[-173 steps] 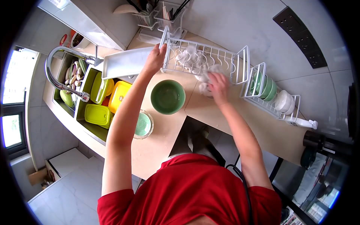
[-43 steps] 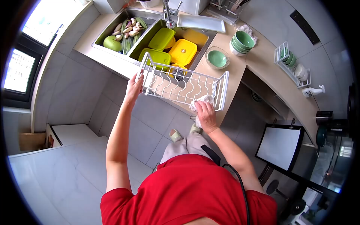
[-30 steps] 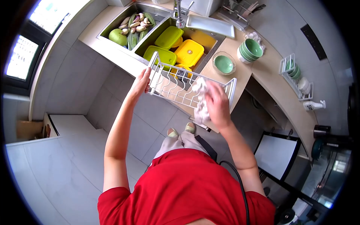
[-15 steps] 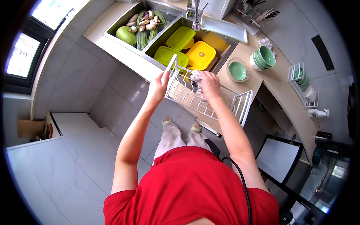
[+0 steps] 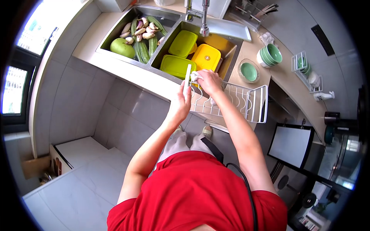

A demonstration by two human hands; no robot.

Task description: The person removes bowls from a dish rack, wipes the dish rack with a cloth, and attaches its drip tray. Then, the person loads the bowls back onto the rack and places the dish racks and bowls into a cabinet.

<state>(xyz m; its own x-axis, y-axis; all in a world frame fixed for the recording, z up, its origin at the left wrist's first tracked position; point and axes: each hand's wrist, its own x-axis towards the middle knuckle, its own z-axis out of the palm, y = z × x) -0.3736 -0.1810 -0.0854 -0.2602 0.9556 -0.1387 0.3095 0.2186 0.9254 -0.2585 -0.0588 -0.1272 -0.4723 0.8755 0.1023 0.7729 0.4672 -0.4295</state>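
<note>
A white wire dish rack (image 5: 235, 101) is held up in front of the sink's near edge. My left hand (image 5: 180, 101) grips its left end, with the fingers wrapped round the white end bar. In my right hand (image 5: 210, 82) a pale, crumpled cloth (image 5: 196, 76) is bunched against the rack near that same end. The hand hides part of the cloth and some of the wires. Just beyond, in the right sink basin, lie lime-green lidded containers (image 5: 178, 66) and a yellow lidded container (image 5: 207, 57).
The left basin holds a round green gourd (image 5: 122, 48), long green gourds and several eggplants. A faucet (image 5: 204, 29) rises behind the sink. To the right stand a glass bowl (image 5: 248, 71), stacked green bowls (image 5: 271, 55) and a spray bottle (image 5: 323, 96).
The rack has shifted right and turned so its left end bar stands more upright in view. My right hand and the cloth have moved from the rack's middle toward its left end.
</note>
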